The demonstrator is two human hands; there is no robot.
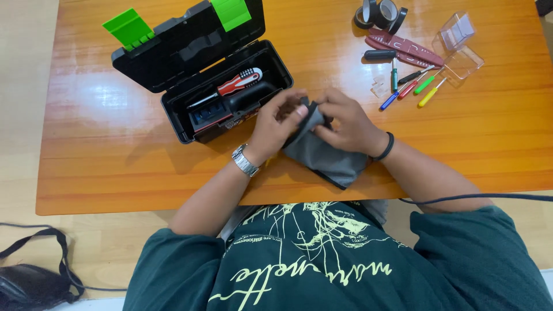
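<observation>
Grey pouch (322,154) lies on table edge (115,196) before me, right of open toolbox (230,98). My left hand (275,124) and right hand (345,124) both pinch its dark top hem. Soft, light, floppy; probably fabric. I grip by hem, not middle.

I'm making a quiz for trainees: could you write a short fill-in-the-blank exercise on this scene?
1. Both hands hold a grey ____ pouch.
2. The black toolbox has its lid ____.
3. The left hand has a ____ on its wrist.
4. Inside lies a red-handled ____.

Missing words: fabric; open; watch; screwdriver.
</observation>
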